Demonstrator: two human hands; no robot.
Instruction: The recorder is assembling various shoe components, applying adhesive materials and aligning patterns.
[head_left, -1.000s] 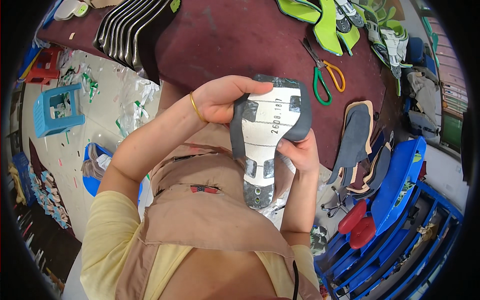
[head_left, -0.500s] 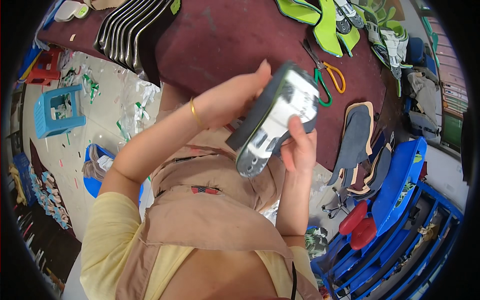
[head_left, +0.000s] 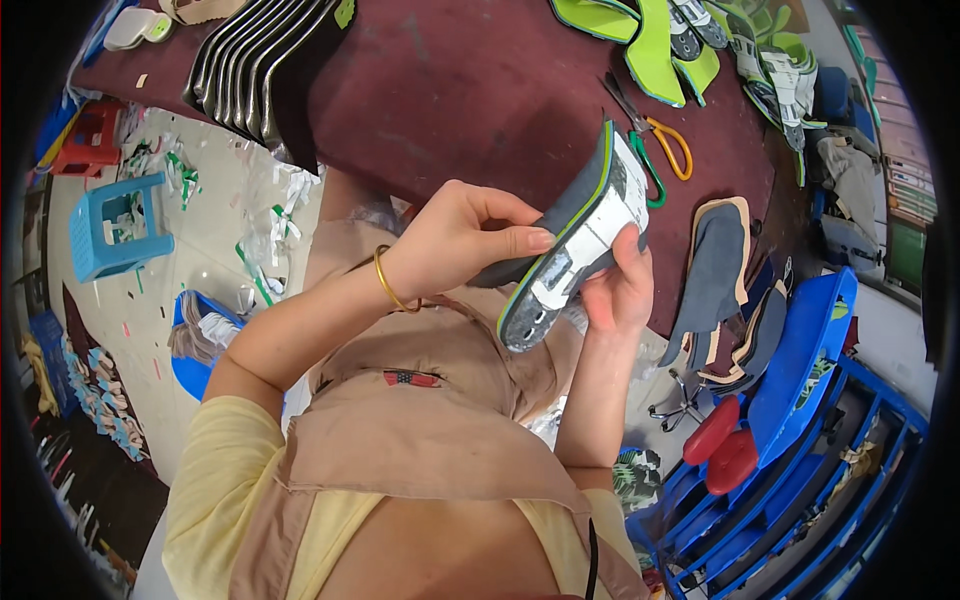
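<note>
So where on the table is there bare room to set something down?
The maroon table is bare between the dark curved pieces and the scissors. The far right is crowded with lime-green pieces; grey pieces crowd the right edge.

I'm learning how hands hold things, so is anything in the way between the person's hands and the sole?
Nothing visible is: the left hand touches the sole at its dark edge, and the right hand holds its other side. The scissors lie on the table, not between them.
</note>
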